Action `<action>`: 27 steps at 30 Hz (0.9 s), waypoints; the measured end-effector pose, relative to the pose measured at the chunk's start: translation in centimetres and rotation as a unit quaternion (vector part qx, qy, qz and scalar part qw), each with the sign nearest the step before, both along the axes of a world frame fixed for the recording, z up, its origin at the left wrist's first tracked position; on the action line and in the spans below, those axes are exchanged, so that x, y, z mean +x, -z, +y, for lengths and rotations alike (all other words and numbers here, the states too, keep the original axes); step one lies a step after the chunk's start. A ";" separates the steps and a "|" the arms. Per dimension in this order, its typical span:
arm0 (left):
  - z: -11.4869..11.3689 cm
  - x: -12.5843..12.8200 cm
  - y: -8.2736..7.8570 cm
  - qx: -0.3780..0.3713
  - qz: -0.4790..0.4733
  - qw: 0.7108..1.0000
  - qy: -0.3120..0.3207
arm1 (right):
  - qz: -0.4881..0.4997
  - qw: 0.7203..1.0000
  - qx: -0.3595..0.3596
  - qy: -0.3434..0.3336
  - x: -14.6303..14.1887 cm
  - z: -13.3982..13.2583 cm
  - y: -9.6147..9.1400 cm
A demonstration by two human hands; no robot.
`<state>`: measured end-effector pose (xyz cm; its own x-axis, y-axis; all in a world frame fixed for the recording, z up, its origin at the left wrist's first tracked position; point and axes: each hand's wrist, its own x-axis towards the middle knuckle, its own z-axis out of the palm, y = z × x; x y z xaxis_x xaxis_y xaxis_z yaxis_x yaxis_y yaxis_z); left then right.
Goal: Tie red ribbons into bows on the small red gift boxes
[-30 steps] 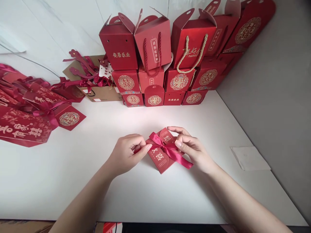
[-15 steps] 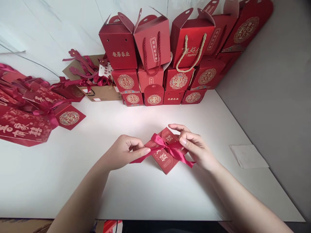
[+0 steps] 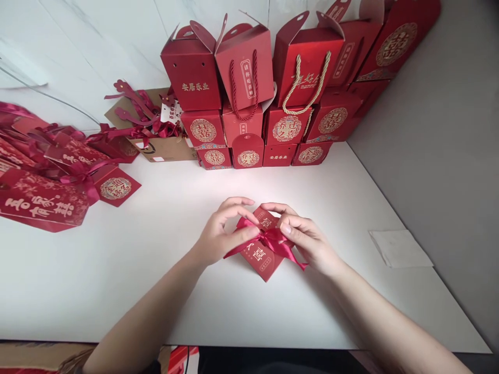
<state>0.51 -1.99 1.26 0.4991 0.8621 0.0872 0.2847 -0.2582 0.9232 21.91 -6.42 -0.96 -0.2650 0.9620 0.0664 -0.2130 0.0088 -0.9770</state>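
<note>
A small red gift box [image 3: 260, 255] with pale lettering lies at an angle on the white table in front of me. Across its top a dark pink satin ribbon [image 3: 284, 249] is tied in a bow. My left hand [image 3: 222, 234] has its thumb and index finger closed on the bow's left loop, close to the knot. On the other side, my right hand [image 3: 310, 239] pinches the right loop between thumb and fingers. One ribbon tail hangs out to the lower right, while another shows below my left thumb.
Stacked red gift boxes [image 3: 244, 130] stand at the back against the wall. Left of them, a cardboard box [image 3: 167, 150] holds ribbons. Ribboned red boxes [image 3: 42, 202] crowd the left side. A white paper sheet [image 3: 401, 248] lies at the right near the grey partition [image 3: 440, 171].
My left hand has moved right, from the left ribbon tail to the loop beside the knot. My right hand stays at the right loop, shifted slightly left.
</note>
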 end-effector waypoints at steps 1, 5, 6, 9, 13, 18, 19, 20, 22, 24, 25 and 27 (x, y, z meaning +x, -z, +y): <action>-0.3 0.3 0.0 -0.005 0.014 1.000 0.013 | -0.003 1.000 0.004 -0.002 0.0 0.0 0.0; -0.9 0.7 -0.2 -0.002 0.045 0.999 0.009 | -0.001 1.000 0.006 0.000 0.1 -0.1 0.1; -1.0 0.7 -0.2 -0.003 0.047 0.999 0.008 | 0.000 1.000 0.004 0.002 0.2 0.0 0.1; -1.2 0.8 0.1 -0.028 0.043 0.999 0.012 | 0.004 1.000 -0.013 0.006 0.2 0.0 0.2; -1.2 1.0 0.4 -0.050 0.039 0.998 0.007 | 0.038 0.998 -0.041 0.005 -0.1 0.1 0.5; -1.3 1.3 0.4 -0.040 0.039 0.998 -0.001 | 0.083 0.993 -0.086 0.007 -0.2 0.1 0.8; -1.3 1.3 0.4 -0.038 0.040 0.999 0.000 | 0.089 0.992 -0.093 0.005 -0.2 0.1 0.8; -1.3 1.3 0.4 -0.037 0.039 0.999 0.001 | 0.095 0.991 -0.099 0.002 -0.2 0.2 0.9; -1.4 1.2 0.5 -0.039 0.035 0.999 0.002 | 0.099 0.990 -0.102 -0.003 -0.3 0.2 0.9; -1.3 1.0 0.6 -0.046 0.027 0.999 0.006 | 0.087 0.992 -0.088 0.001 -0.3 0.3 0.9; -1.2 0.7 0.6 -0.051 0.021 0.998 0.013 | 0.070 0.995 -0.075 0.006 -0.2 0.3 0.8; -0.8 0.1 0.7 -0.056 -0.001 0.998 0.035 | 0.012 0.999 -0.046 0.023 0.2 0.4 0.6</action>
<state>0.64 -2.80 0.60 0.5590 0.8292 -0.0054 0.2667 -0.1736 0.9480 22.13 -5.99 -1.52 -0.2191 0.9755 -0.0178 -0.2375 -0.0710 -0.9688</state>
